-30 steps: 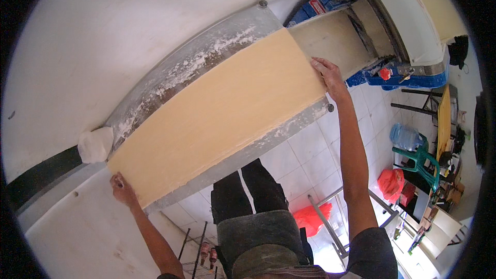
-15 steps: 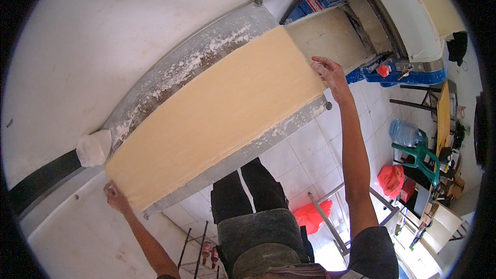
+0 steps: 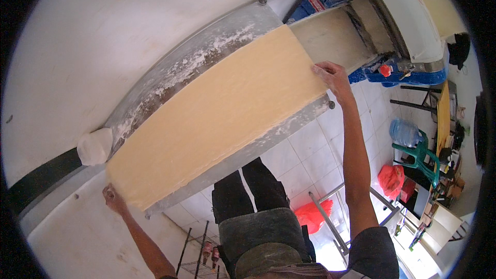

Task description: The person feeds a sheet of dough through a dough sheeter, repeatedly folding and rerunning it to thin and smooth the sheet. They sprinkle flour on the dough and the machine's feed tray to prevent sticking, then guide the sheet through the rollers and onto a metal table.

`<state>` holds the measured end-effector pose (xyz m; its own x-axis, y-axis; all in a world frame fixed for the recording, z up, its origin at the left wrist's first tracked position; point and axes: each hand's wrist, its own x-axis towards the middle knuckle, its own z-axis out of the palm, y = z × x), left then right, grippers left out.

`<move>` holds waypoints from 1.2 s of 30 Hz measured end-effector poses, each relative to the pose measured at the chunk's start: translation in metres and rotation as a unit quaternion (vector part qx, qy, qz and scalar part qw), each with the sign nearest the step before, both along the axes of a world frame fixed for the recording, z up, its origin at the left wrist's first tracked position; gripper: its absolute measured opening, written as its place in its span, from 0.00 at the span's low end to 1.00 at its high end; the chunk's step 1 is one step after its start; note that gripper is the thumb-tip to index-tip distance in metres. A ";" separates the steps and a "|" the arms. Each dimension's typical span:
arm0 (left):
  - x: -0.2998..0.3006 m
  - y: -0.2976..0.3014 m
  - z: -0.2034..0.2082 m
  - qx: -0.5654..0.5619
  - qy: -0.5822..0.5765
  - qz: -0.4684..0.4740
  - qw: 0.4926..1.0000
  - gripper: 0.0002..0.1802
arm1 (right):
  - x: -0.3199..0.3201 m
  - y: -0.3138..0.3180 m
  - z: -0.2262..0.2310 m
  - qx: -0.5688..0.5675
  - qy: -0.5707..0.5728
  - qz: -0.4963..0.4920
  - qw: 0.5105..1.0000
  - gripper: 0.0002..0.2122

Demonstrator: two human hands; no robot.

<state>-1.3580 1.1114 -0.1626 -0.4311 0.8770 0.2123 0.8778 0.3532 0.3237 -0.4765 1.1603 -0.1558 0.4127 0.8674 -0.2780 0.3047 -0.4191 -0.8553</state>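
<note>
A long, pale yellow sheet of dough (image 3: 222,119) lies flat along a floured metal table (image 3: 206,57), running from lower left to upper right. My left hand (image 3: 114,199) is closed at the sheet's left end, its fingers curled on the edge. At the far right end, my right hand (image 3: 333,78) pinches the side of the sheet between thumb and fingers; the fingertips are partly hidden. Loose white flour is scattered over the bare metal along the sheet's far side.
A blue rolling machine (image 3: 434,75) with a chute (image 3: 336,36) adjoins the table's right end. A white pouch-like thing (image 3: 94,147) sits by the left corner. Behind the table rises a white wall. A metal frame (image 3: 336,227), red bags (image 3: 312,216) and green chair (image 3: 418,157) stand on the right.
My right hand has closed on the sheet's right edge; before, its fingers were stretched out above it. The left hand stays almost in place. The view has shifted slightly.
</note>
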 end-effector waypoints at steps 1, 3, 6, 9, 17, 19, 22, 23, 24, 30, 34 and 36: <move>-0.008 0.000 -0.010 0.014 -0.049 0.001 0.999 0.12 | 0.000 -0.001 0.000 -0.004 0.000 -0.004 1.000 0.14; -0.021 -0.005 -0.028 0.027 -0.133 0.017 0.991 0.11 | 0.001 -0.003 0.000 -0.011 -0.004 -0.008 1.000 0.14; -0.022 -0.007 -0.049 0.026 -0.260 0.048 0.964 0.16 | 0.002 -0.005 0.003 -0.025 -0.041 -0.003 0.999 0.14; 0.000 -0.006 -0.048 -0.029 -0.457 0.205 0.865 0.25 | 0.004 -0.007 0.006 -0.042 -0.077 0.015 0.996 0.15; 0.047 -0.003 -0.028 -0.007 -0.507 0.185 0.842 0.22 | 0.003 -0.012 0.013 -0.093 -0.089 0.011 0.992 0.17; 0.043 -0.004 -0.029 0.045 -0.478 0.176 0.859 0.18 | 0.001 -0.013 0.015 -0.078 -0.090 0.002 0.993 0.17; 0.037 -0.007 -0.031 0.082 -0.449 0.170 0.873 0.16 | 0.002 -0.013 0.015 -0.098 -0.119 0.003 0.988 0.16; 0.036 -0.008 -0.031 0.070 -0.429 0.176 0.883 0.17 | 0.002 -0.014 0.014 -0.098 -0.110 0.003 0.989 0.16; 0.035 -0.009 -0.031 0.062 -0.425 0.185 0.884 0.18 | 0.004 -0.014 0.013 -0.095 -0.110 0.000 0.989 0.16; 0.031 -0.017 -0.031 0.052 -0.318 0.154 0.934 0.21 | 0.011 -0.016 0.005 -0.075 -0.127 -0.002 0.989 0.16; 0.029 -0.020 -0.034 0.048 -0.273 0.113 0.954 0.23 | 0.021 -0.018 0.000 -0.091 -0.198 0.016 0.976 0.17; 0.029 -0.020 -0.034 0.064 -0.293 0.103 0.948 0.24 | 0.029 -0.019 -0.006 -0.094 -0.172 0.014 0.980 0.18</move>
<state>-1.3292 1.0918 -0.1970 -0.6670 0.7449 -0.0172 0.4505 0.4216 0.7870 -0.4475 1.1417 -0.1621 0.4875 0.8264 -0.2817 0.5752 -0.5467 -0.6085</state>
